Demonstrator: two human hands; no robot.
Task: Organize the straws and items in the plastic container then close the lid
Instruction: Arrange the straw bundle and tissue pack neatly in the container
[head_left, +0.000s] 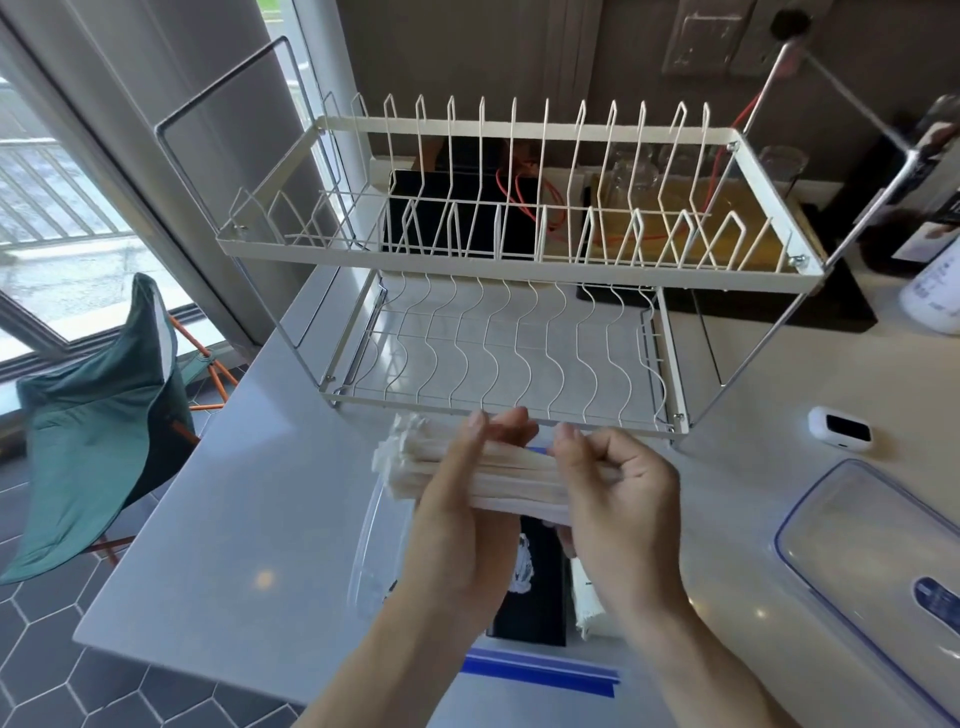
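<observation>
One bundle of paper-wrapped straws (467, 475), too many to count, sat in two hands' fingers (511, 423). Below them: one clear container (371, 540), one black packet (535, 577). Right: one lid (872, 561). Beyond: one two-tier rack (519, 249).

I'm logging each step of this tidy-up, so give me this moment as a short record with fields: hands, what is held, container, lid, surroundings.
left hand: gripping the straw bundle
right hand: gripping the same bundle
straw bundle: paper-wrapped, held level above the container
plastic container: clear, open, on the counter under the hands
inside container: black packet, a white wrapped item beside it
lid: off, lying on the counter to the right
dish rack: behind, empty
</observation>
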